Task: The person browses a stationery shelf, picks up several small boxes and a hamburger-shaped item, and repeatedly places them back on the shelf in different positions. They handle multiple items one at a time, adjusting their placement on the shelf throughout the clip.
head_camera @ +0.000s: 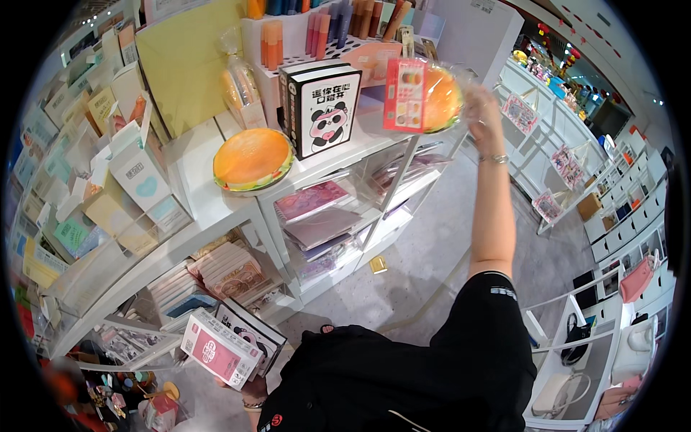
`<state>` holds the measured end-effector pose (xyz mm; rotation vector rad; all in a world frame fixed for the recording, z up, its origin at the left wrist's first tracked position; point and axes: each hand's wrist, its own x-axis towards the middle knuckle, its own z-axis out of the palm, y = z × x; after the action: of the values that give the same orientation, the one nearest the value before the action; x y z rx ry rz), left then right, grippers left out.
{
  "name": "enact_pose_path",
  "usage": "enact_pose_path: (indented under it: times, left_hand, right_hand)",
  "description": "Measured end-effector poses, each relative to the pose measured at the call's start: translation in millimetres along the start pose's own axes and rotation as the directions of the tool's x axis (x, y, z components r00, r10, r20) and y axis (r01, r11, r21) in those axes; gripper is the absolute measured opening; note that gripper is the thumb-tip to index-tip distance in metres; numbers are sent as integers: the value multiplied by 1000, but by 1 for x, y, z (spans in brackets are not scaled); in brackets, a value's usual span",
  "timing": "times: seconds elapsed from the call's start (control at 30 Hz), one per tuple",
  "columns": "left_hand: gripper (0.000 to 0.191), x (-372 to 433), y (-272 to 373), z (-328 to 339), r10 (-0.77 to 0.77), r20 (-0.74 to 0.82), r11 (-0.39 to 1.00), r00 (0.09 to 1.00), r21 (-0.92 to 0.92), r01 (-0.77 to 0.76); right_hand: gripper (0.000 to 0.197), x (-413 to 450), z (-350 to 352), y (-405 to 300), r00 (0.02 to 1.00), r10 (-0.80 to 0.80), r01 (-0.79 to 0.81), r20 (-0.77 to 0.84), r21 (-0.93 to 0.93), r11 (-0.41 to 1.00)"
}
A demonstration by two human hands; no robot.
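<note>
My right hand [483, 110], arm stretched out, grips the clear wrapper of a burger-shaped item [441, 100] at the shelf's far end. A red printed card [405, 96] shows on the wrapper's left side. Low at my left side, my left hand [253, 387] holds a pink-and-white box [221, 348] together with a black-edged panda box [245, 329]; most of its fingers are hidden beneath them. On the white shelf top [202, 186] lies another round burger-shaped item [253, 159]. Beside it stand black-and-white panda boxes [329, 110].
Open cartons [137, 175] crowd the shelf's left end. A wrapped sandwich-shaped item [240, 86] leans near a pen rack [318, 51]. Notebooks [313, 200] fill the compartments below. A yellow square [378, 264] is on the floor; handbags [575, 337] sit on racks at right.
</note>
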<state>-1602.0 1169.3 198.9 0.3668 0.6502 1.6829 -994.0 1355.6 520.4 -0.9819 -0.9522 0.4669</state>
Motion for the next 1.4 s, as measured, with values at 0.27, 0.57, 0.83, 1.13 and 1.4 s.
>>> enact_pose_path:
  times: [0.27, 0.57, 0.83, 1.13, 1.4]
  left_hand:
    - [81, -13, 5, -4, -9, -32, 999, 999, 39, 11]
    - [81, -16, 8, -5, -8, -65, 999, 998, 34, 10]
    - [79, -14, 10, -6, -31, -48, 999, 998, 26, 32]
    - [78, -22, 12, 0, -50, 65, 996, 997, -72, 55]
    - [89, -1, -4, 40, -17, 151, 961, 988, -270, 58]
  right_hand:
    - [8, -65, -17, 115, 960, 195, -5, -199, 689, 724]
    - [17, -200, -98, 185, 999, 14, -32, 29, 844, 535]
    - [7, -228, -44, 224, 898, 433, -371, -75, 398, 839]
    - [11, -105, 0, 366, 948, 315, -265, -54, 416, 870]
    - [41, -121, 49, 321, 888, 445, -442, 112, -49, 895]
